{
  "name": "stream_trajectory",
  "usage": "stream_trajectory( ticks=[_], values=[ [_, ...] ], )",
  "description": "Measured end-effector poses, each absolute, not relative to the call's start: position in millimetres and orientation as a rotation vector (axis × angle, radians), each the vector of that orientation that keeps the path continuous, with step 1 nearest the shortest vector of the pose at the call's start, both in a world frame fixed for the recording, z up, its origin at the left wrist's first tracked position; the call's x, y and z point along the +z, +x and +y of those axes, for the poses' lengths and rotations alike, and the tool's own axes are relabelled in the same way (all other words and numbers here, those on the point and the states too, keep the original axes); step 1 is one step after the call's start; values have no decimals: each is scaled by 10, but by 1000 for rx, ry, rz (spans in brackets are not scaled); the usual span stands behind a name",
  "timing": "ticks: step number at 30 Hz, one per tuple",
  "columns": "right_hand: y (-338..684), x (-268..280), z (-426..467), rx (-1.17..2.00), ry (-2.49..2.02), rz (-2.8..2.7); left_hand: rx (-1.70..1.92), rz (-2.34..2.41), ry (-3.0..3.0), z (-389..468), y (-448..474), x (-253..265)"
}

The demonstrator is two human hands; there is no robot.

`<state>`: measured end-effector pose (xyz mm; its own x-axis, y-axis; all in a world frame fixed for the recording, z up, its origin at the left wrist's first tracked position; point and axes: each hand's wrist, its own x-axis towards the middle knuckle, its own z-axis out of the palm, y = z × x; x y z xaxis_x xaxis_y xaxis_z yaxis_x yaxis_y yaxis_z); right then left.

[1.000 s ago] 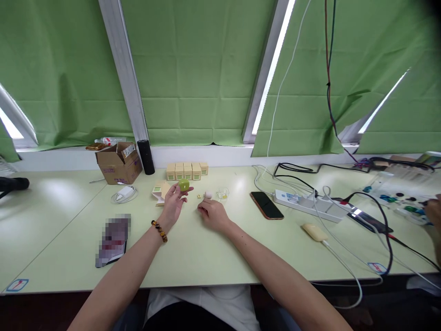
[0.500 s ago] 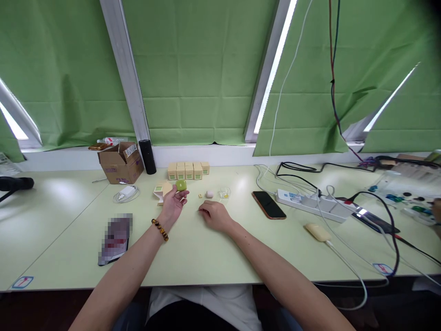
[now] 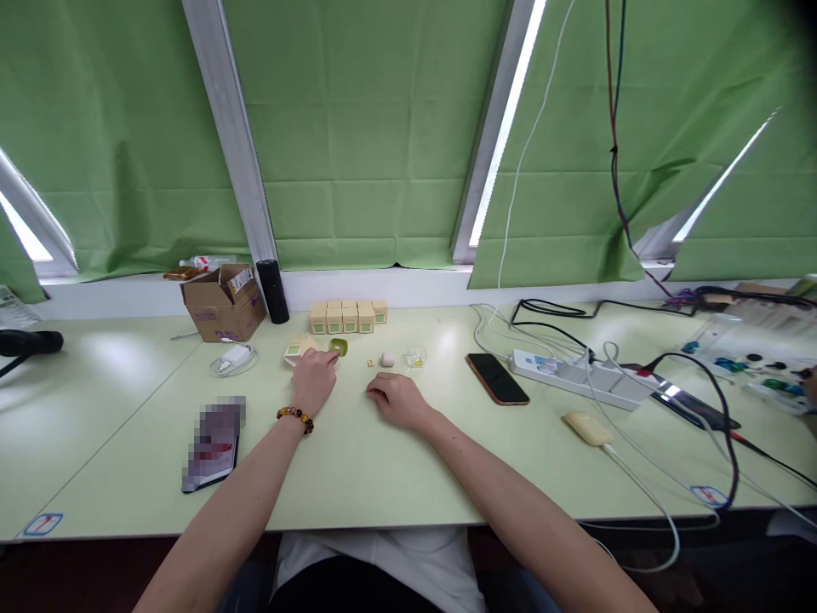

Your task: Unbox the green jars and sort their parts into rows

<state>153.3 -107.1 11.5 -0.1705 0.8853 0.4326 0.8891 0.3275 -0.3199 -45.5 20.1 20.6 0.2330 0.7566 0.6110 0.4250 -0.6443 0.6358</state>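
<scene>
**Left hand at green case, clutter on both sides**

Green case [image 3: 338, 346] sits just left of frame centre, a bit below mid-height, hollow side showing. Our left hand [image 3: 314, 380] meets its near edge with the fingertips; we can't tell if they pinch or only touch. Our right hand [image 3: 396, 398] rests on the table [image 3: 357, 477] near centre, fingers curled in; can't tell if anything's between them.

Around: open carton [image 3: 298, 349] just left of the case, partly behind our left hand. Small boxes [image 3: 350, 317] lined up beyond. Pink piece [image 3: 387, 360], yellow bit [image 3: 370, 363] and clear container [image 3: 414, 358] sit just past our right hand. Black phone [image 3: 498, 379], power strip [image 3: 616, 389] and cables [image 3: 728, 421] crowd the right. White charger [image 3: 234, 359] centre left.

Edges: front edge [image 3: 376, 529] runs along the lower frame, both our forearms crossing it. Room to move: between the forearms.
</scene>
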Motion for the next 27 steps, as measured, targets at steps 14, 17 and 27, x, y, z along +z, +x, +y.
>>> stream_trajectory(
  ticks=[14, 17, 27],
  values=[
    [1519, 102, -1063, -10, -1575, -2069, 1070, 1297, 2186, 326, -501, 106],
    [1523, 97, -1060, -22, -1575, -2076, 1023, 1320, 2210, 341, -496, 111],
    [1513, 103, -1055, -28, -1581, -2076, 991, 1347, 2289, 343, -472, 107]
  ],
)
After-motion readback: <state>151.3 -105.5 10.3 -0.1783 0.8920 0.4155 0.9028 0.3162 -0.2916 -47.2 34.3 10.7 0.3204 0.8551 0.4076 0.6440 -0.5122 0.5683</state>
